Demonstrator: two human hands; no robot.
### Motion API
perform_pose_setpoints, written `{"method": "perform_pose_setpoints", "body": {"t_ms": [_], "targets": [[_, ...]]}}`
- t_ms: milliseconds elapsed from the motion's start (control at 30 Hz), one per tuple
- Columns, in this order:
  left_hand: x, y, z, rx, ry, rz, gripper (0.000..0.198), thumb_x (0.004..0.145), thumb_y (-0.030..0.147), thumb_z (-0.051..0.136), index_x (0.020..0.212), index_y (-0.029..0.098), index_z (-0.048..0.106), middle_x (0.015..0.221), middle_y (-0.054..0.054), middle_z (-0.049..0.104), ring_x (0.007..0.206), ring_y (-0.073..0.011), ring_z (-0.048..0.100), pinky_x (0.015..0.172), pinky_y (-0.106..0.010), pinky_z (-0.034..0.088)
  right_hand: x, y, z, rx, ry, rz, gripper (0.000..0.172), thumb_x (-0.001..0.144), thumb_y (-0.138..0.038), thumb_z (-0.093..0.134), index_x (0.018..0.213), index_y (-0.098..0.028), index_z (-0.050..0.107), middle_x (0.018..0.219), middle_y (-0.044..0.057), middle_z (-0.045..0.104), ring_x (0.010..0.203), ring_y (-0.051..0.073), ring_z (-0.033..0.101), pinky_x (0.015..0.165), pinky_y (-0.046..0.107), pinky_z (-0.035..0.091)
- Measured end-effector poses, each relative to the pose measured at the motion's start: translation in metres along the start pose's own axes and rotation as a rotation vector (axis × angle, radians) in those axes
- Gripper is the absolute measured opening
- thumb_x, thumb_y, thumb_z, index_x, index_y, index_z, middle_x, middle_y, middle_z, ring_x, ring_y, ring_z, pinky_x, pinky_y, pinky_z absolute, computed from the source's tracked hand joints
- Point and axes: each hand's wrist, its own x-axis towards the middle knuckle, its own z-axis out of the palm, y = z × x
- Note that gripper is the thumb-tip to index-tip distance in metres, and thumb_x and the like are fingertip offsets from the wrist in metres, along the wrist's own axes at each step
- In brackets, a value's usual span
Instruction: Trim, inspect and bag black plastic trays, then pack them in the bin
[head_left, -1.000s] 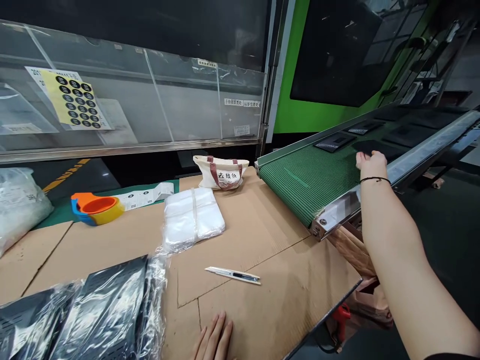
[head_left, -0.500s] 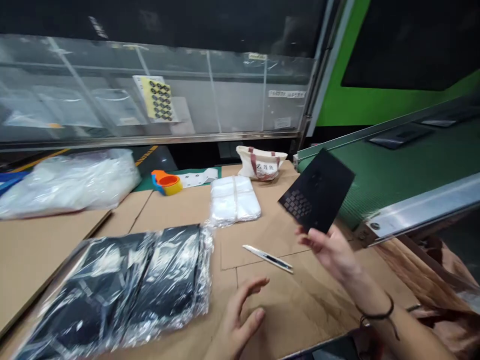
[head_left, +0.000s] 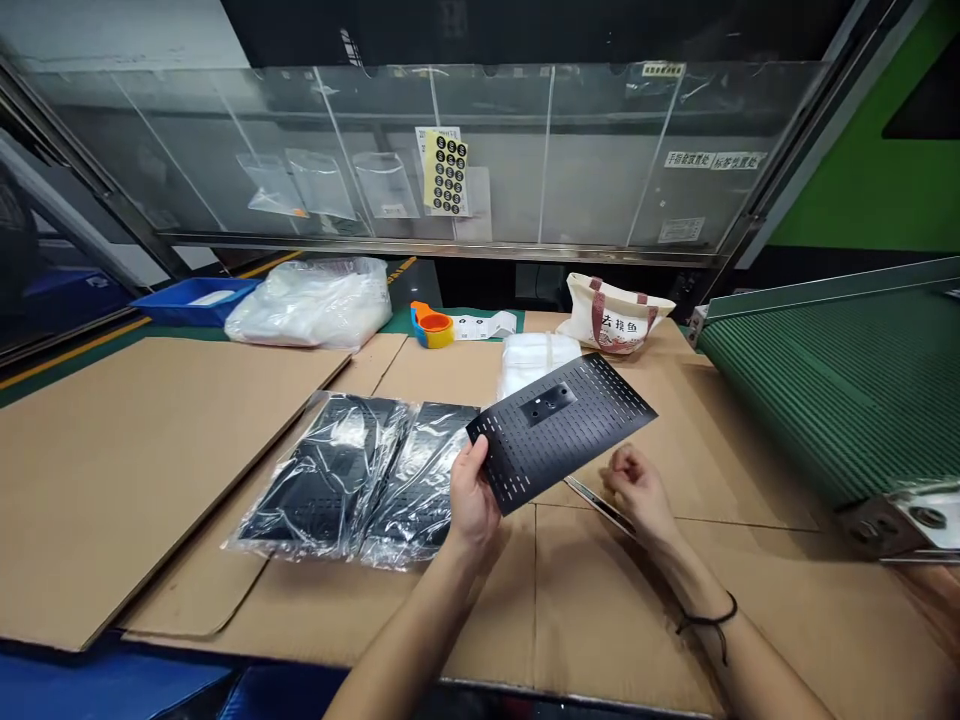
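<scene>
My left hand [head_left: 475, 495] grips the lower left edge of a thin black perforated plate [head_left: 559, 445], held tilted above the table. Rows of small slots cover the plate, and a smooth rectangle with holes sits near its middle. To the right of the plate is my right hand [head_left: 637, 490], fingers curled in, with nothing visible in them. Close beside and under that hand lies a slim utility knife [head_left: 600, 505], partly covered by it. Left of my hands, black plates in clear plastic wrap [head_left: 337, 475] lie on the cardboard [head_left: 585, 600].
A stack of white plastic bags [head_left: 532, 360] stands behind the plate. Further back are a canvas bag [head_left: 619, 320], a tape roll [head_left: 433, 328], a bulky plastic bundle [head_left: 315, 300] and a blue tray [head_left: 187, 310]. A green conveyor belt [head_left: 840, 380] runs along the right.
The black plate has passed from my right hand to my left and moved left, away from the conveyor. My right hand has lowered beside the knife. The view has turned left.
</scene>
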Motion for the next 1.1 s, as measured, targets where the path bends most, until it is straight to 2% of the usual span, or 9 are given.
{"method": "perform_pose_setpoints", "body": {"t_ms": [100, 200, 267, 333, 433, 567, 867, 1000, 1100], "targets": [[-0.003, 0.003, -0.005, 0.025, -0.025, -0.037, 0.032, 0.065, 0.037, 0.080, 0.086, 0.015, 0.070, 0.083, -0.003, 0.074, 0.077, -0.0175, 0.068, 0.072, -0.025, 0.053, 0.010, 0.001, -0.018, 0.087, 0.109, -0.012, 0.030, 0.058, -0.024, 0.073, 0.063, -0.023, 0.043, 0.055, -0.009, 0.047, 0.049, 0.009, 0.045, 0.049, 0.020, 0.039], [-0.009, 0.004, -0.006, 0.050, -0.060, -0.099, 0.030, 0.064, 0.036, 0.081, 0.082, 0.015, 0.070, 0.075, -0.001, 0.072, 0.065, -0.0136, 0.066, 0.062, -0.021, 0.052, 0.014, -0.007, -0.030, 0.151, 0.179, 0.010, 0.025, 0.060, -0.032, 0.073, 0.070, -0.024, 0.051, 0.063, -0.007, 0.056, 0.053, 0.010, 0.052, 0.052, 0.022, 0.045], [-0.011, 0.004, -0.007, 0.063, -0.090, -0.138, 0.031, 0.062, 0.038, 0.083, 0.078, 0.015, 0.069, 0.071, 0.000, 0.071, 0.061, -0.0129, 0.064, 0.059, -0.021, 0.051, 0.013, -0.014, -0.034, 0.181, 0.148, 0.089, 0.023, 0.066, -0.042, 0.071, 0.077, -0.025, 0.059, 0.070, -0.003, 0.064, 0.060, 0.015, 0.060, 0.056, 0.027, 0.051], [-0.013, 0.002, -0.008, 0.091, -0.129, -0.180, 0.035, 0.060, 0.042, 0.083, 0.077, 0.014, 0.069, 0.069, -0.001, 0.070, 0.059, -0.0138, 0.064, 0.058, -0.022, 0.051, 0.010, -0.018, -0.038, 0.201, 0.055, 0.192, 0.034, 0.072, -0.058, 0.064, 0.079, -0.025, 0.065, 0.076, 0.002, 0.071, 0.072, 0.022, 0.068, 0.064, 0.036, 0.056], [-0.014, 0.000, -0.012, 0.138, -0.178, -0.214, 0.043, 0.060, 0.048, 0.082, 0.081, 0.013, 0.070, 0.073, -0.004, 0.071, 0.065, -0.0169, 0.066, 0.063, -0.026, 0.053, 0.005, -0.018, -0.045, 0.202, -0.070, 0.307, 0.044, 0.067, -0.068, 0.065, 0.076, -0.025, 0.069, 0.074, 0.005, 0.074, 0.085, 0.031, 0.071, 0.075, 0.047, 0.058], [-0.015, -0.003, -0.015, 0.109, -0.237, -0.260, 0.044, 0.062, 0.050, 0.081, 0.087, 0.014, 0.071, 0.077, -0.004, 0.072, 0.071, -0.0183, 0.068, 0.069, -0.027, 0.053, 0.002, -0.014, -0.051, 0.213, -0.087, 0.410, 0.035, 0.063, -0.057, 0.074, 0.077, -0.025, 0.072, 0.070, 0.004, 0.075, 0.085, 0.033, 0.072, 0.081, 0.052, 0.057], [-0.010, -0.007, -0.016, 0.068, -0.219, -0.316, 0.034, 0.065, 0.039, 0.081, 0.087, 0.015, 0.071, 0.080, -0.002, 0.073, 0.079, -0.0177, 0.069, 0.077, -0.027, 0.054, 0.000, -0.019, -0.045, 0.276, -0.067, 0.404, 0.048, 0.056, -0.072, 0.071, 0.071, -0.027, 0.073, 0.073, 0.004, 0.076, 0.093, 0.033, 0.071, 0.086, 0.053, 0.056], [-0.009, -0.009, -0.016, 0.029, -0.243, -0.309, 0.034, 0.067, 0.035, 0.079, 0.093, 0.015, 0.071, 0.089, -0.003, 0.074, 0.086, -0.0172, 0.069, 0.086, -0.027, 0.052, 0.000, -0.014, -0.047, 0.367, 0.007, 0.348, 0.042, 0.062, -0.067, 0.071, 0.082, -0.030, 0.074, 0.086, 0.001, 0.077, 0.096, 0.030, 0.071, 0.090, 0.053, 0.054], [-0.009, -0.009, -0.016, -0.007, -0.244, -0.310, 0.033, 0.070, 0.032, 0.076, 0.098, 0.014, 0.071, 0.096, -0.005, 0.074, 0.094, -0.0184, 0.068, 0.093, -0.027, 0.049, 0.002, -0.010, -0.050, 0.462, 0.001, 0.341, 0.036, 0.068, -0.059, 0.071, 0.089, -0.030, 0.074, 0.093, -0.001, 0.077, 0.098, 0.029, 0.070, 0.095, 0.052, 0.052]]}}
